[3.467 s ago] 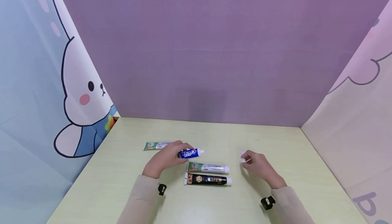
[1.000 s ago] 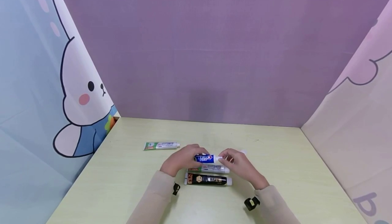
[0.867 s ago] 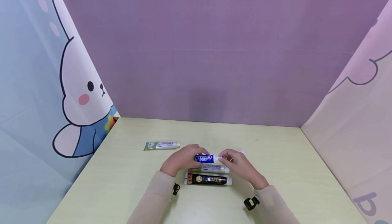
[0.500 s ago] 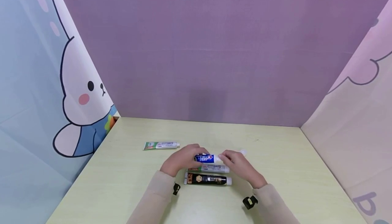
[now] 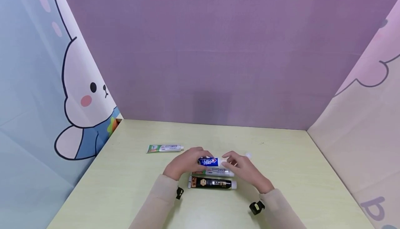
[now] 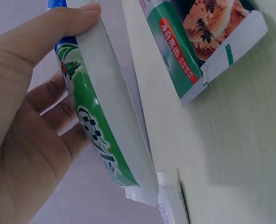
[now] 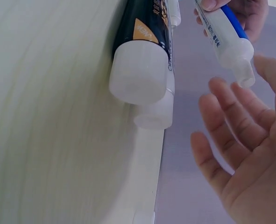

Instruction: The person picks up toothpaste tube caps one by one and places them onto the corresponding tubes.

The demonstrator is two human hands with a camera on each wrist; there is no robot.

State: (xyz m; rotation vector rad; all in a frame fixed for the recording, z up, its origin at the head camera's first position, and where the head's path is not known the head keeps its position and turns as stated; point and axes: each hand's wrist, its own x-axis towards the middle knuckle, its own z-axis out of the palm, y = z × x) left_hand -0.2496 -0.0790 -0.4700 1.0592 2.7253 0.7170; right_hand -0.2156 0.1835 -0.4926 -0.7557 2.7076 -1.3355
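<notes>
My left hand holds a blue and white toothpaste tube by its body, thumb on one side and fingers on the other. The tube's green and white back faces the left wrist camera. Its narrow white end points right, toward my right hand. In the right wrist view the right thumb and fingers surround that white end, spread, with a gap between them and it. Beneath the held tube lies a green and white toothpaste tube, and nearer me a black toothpaste tube.
Another green and white tube lies at the back left of the pale table. A small whitish cap sits just beyond my right hand. A purple cloth stands behind the table, with printed cloths at both sides.
Earlier my right hand pinched a small white cap off to the right; both hands then came together at the tube's end. Since half a second ago, the right fingers have spread from that end.
</notes>
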